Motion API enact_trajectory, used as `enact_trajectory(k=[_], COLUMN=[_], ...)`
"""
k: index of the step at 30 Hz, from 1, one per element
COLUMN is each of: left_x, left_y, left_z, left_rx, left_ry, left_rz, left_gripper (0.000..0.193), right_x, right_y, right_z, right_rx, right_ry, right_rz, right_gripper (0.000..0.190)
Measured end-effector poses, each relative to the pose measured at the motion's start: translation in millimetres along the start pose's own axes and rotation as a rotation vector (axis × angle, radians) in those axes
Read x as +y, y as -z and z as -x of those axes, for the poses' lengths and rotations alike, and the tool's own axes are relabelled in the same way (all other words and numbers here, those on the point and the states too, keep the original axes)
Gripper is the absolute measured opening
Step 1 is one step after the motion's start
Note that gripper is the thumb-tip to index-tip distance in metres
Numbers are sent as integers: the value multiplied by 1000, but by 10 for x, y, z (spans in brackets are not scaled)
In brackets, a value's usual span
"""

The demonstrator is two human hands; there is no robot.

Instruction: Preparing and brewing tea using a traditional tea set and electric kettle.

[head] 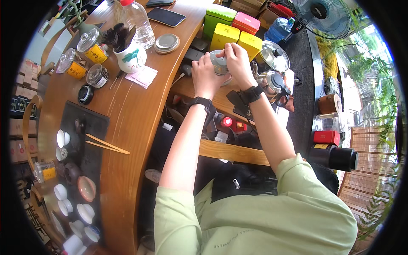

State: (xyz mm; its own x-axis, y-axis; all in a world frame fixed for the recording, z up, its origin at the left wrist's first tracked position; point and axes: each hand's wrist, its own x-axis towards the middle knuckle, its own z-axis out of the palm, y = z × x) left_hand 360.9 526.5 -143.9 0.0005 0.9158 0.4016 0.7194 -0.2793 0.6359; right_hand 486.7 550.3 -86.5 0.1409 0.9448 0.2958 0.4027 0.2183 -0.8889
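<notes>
A rounded glass vessel (219, 63), perhaps a jar or pot, sits between my two hands over the wooden side shelf (220, 95). My left hand (206, 76) wraps its near left side. From the right, my right hand (236, 63) has its fingers at the top of the vessel; whether they pinch a lid or the rim is hidden. Just beyond stand two yellow tins (224, 36), a green tin (218, 19) and a red tin (246, 23). To the right of my right hand are a metal kettle (272, 84) and a pot with a glass lid (274, 55).
On the wooden table (140, 105) at left are a brush pot (130, 59), a plastic bottle (138, 28), a phone (166, 17), glass jars and wooden tongs (108, 145). Several cups stand around a dark tea tray (92, 127). A fan (318, 14) is at the upper right.
</notes>
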Motion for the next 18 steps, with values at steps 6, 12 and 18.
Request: enact_trajectory(k=[6,12,18], left_x=[-43,-43,-77], left_y=[-82,-76,-39], left_z=[-29,-53,-47], left_rx=[24,21,29], left_ry=[36,15,2], left_rz=[44,30,11], left_gripper=[102,94,91], right_x=[101,184,-153], right_y=[-139,-225,-198], right_z=[-14,22,17], right_rx=[79,177,255], right_ry=[-98,-1,155], right_rz=[-247,-252,-73], right_gripper=[34,31,29])
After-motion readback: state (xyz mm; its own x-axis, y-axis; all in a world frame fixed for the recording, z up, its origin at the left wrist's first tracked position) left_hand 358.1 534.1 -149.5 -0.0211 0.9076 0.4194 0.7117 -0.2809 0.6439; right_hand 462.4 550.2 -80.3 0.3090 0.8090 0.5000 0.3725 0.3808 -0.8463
